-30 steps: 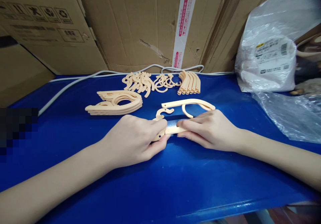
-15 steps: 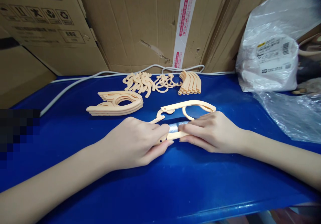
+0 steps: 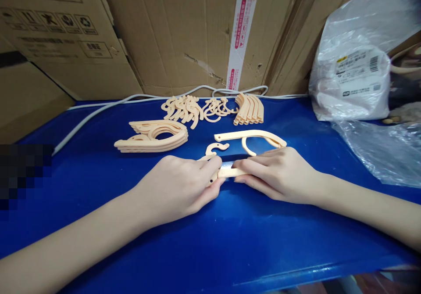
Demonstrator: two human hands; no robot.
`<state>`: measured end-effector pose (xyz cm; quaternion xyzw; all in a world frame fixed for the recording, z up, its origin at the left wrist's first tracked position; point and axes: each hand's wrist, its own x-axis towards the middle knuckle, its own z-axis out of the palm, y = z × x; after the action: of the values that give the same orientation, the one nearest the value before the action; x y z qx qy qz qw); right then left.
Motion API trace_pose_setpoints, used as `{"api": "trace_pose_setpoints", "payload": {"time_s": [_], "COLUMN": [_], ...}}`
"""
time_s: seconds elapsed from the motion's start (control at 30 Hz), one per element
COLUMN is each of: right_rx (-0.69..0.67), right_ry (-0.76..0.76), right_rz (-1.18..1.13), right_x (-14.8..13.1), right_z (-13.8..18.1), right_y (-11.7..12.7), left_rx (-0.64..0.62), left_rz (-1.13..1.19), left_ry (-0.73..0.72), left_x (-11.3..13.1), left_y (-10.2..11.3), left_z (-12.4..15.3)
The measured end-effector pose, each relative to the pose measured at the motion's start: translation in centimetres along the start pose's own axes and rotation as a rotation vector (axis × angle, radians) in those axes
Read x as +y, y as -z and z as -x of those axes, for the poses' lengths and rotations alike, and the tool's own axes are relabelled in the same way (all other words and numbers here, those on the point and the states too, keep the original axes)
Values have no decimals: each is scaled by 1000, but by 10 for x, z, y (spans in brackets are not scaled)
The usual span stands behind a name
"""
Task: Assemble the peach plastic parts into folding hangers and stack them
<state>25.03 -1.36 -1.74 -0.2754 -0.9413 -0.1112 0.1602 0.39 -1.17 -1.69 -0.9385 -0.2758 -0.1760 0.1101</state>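
Observation:
My right hand (image 3: 276, 173) pinches a beige folding-hanger frame. Its long upper arm (image 3: 243, 134) points left and ends in a small hole. Below that, a curved hook (image 3: 247, 147) shows, and the shorter-looking lower arm (image 3: 226, 173) runs to my left fingertips. Closed in my left hand (image 3: 184, 182) is a curved hanger piece (image 3: 217, 147) with a crooked end rising above the fingers and a dark hole near the fingertips. The lower arm meets this piece there; whether they are joined is hidden. The piece's crooked end stands apart from the upper arm.
Folded hangers (image 3: 153, 138) lie stacked at the left. Behind are piles of curved pieces (image 3: 182, 107), hooks (image 3: 217, 109) and arm pieces (image 3: 249, 109). A white cable (image 3: 95, 109) runs along the cardboard boxes (image 3: 184, 35). A plastic bag (image 3: 351, 83) sits on the blue table (image 3: 210, 245) at right.
The upper arm has come away from the left piece's crooked end, shifting slightly right and up. The lower arm has risen a little. Both hands keep their grip.

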Motion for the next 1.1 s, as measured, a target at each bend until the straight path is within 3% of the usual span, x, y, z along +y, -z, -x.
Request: {"api": "trace_pose_setpoints", "payload": {"time_s": [0.43, 0.7, 0.83, 1.1], "right_rx": [179, 235, 199, 42], "right_ry": [4, -160, -228, -222], "right_rz": [99, 39, -4, -143], "right_x": [3, 16, 23, 30], "right_z": [0, 2, 1, 0], "right_y": [12, 22, 18, 6], "left_rx": [42, 48, 51, 53], "left_rz": [61, 39, 29, 52], "left_ry": [48, 78, 97, 55], "left_x": [-4, -6, -7, -8], "left_y": [-1, -3, -3, -1], "left_z": [5, 5, 6, 7]}}
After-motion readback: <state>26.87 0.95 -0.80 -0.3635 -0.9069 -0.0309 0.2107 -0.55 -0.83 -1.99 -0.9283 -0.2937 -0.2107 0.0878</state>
